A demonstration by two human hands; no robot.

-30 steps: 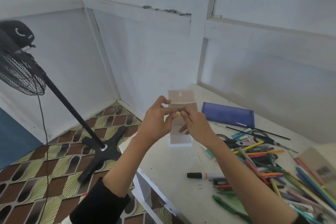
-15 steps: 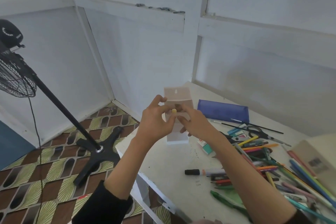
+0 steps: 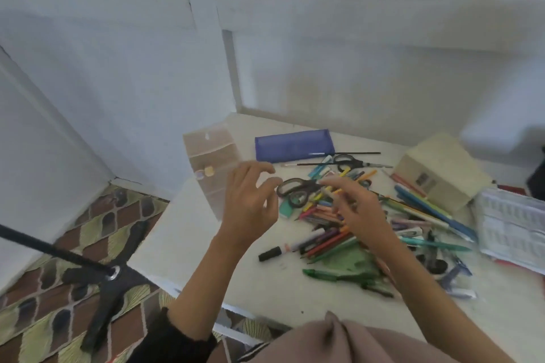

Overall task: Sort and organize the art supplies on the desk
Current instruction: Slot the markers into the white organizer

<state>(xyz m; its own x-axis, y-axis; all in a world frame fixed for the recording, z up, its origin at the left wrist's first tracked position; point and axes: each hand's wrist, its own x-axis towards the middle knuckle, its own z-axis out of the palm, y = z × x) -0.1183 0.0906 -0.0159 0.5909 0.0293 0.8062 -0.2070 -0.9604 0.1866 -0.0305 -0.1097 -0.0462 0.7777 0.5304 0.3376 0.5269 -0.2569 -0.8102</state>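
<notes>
Both my grips are wide and hold nothing: my left hand (image 3: 250,206) hovers beside the clear pouch (image 3: 208,153), my right hand (image 3: 358,209) above the pencil pile (image 3: 324,240) on the table (image 3: 191,244).

- Single wide-angle view, worn on the head, looking forward and down from just over the near edge of the white desk (image 3: 280,289).
- Faces a room corner: white walls (image 3: 354,68) across the upper half, desk at lower right, patterned floor (image 3: 38,321) and black fan stand base (image 3: 109,283) at lower left.
- Very near: forearms entering from the bottom edge, left hand (image 3: 249,206) and right hand (image 3: 359,209) at mid-frame, raised over the pile of pencils and pens (image 3: 321,242).
- Pinkish cloth (image 3: 354,342) right beneath the lens at the bottom edge.
- Straight wall lines bent by the lens; overall soft blur.
</notes>
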